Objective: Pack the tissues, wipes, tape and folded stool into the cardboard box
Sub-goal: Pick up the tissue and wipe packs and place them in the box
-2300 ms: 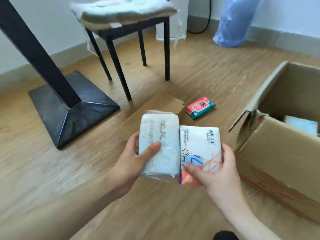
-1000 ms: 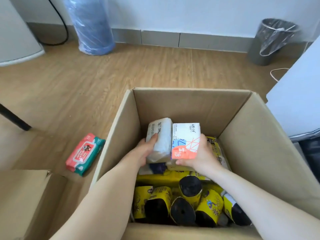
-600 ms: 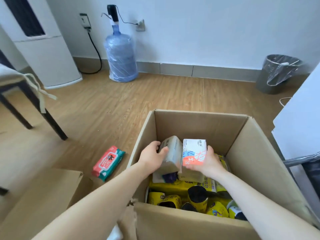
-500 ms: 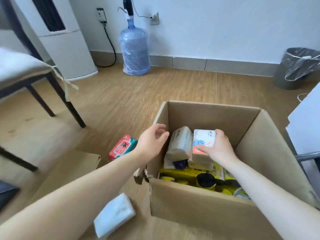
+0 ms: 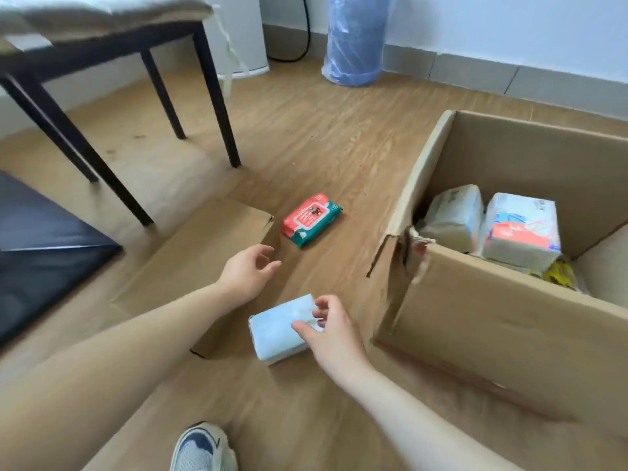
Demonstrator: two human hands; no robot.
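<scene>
Two tissue packs (image 5: 489,224) stand side by side inside the cardboard box (image 5: 503,311) at right. One pale blue tissue pack (image 5: 277,329) lies on the near floor, the right hand (image 5: 331,331) pinching its right end. One red wipes pack (image 5: 311,219) lies farther off; the left hand (image 5: 248,273) hovers loosely spread, empty.
</scene>
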